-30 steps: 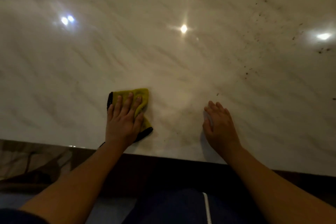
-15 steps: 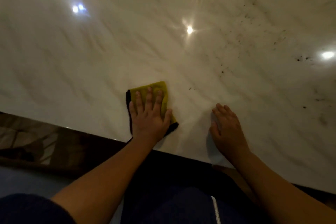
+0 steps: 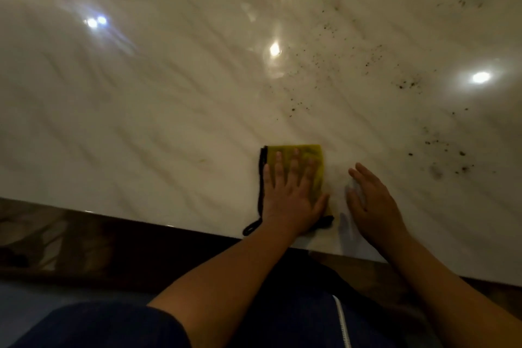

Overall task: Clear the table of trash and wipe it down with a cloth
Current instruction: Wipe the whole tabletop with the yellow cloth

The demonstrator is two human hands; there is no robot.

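Note:
A folded yellow cloth (image 3: 312, 156) with a black border lies flat on the glossy white marble table (image 3: 147, 121), near its front edge. My left hand (image 3: 291, 195) presses down on the cloth with straight, spread fingers. Just to the right, my right hand (image 3: 372, 203) rests flat on the bare tabletop, fingers straight, holding nothing. Dark crumbs (image 3: 324, 62) are scattered over the table's right half, beyond and to the right of both hands.
More dark specks and a smudge (image 3: 436, 171) lie right of my right hand. The table's dark front edge (image 3: 169, 230) runs across the lower view, with my dark blue clothing below it. Ceiling lights reflect in the tabletop.
My left hand has slid the cloth to the right along the front edge, closing in on my right hand. The right hand has stayed flat on the table.

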